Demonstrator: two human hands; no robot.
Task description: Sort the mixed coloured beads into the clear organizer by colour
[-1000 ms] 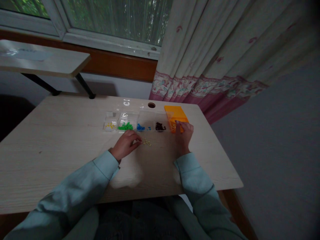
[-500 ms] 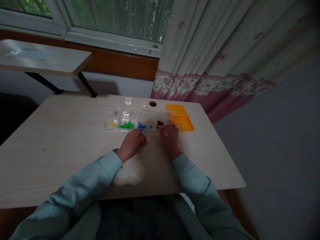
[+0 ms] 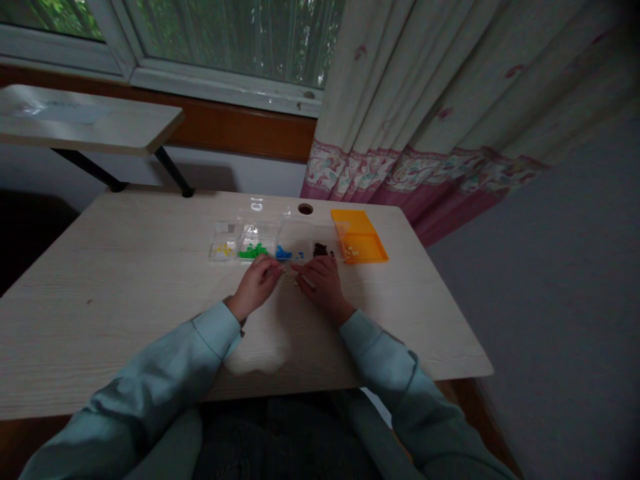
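Observation:
My left hand (image 3: 257,285) is closed in a pinch just in front of the clear boxes, on something too small to name. Facing it, my right hand (image 3: 323,285) has its fingers drawn together and pointing left, and what they hold is hidden. Tiny pale pieces (image 3: 289,273) show between the fingertips. Behind the hands, clear plastic boxes hold small yellow pieces (image 3: 223,251), green pieces (image 3: 253,251), blue pieces (image 3: 283,253) and dark brown pieces (image 3: 321,249). An orange open case (image 3: 369,248) has a few cream pieces (image 3: 352,251) at its left side.
The pale wooden table (image 3: 150,320) has a round cable hole (image 3: 305,209) near its back edge. A raised shelf (image 3: 100,127) on black legs stands at the back left. Behind are a window and a patterned curtain (image 3: 390,153).
My right hand has moved left and toward me, from the dark brown pieces to my left hand. My left hand has shifted slightly left, with its fingertips turned toward the right hand.

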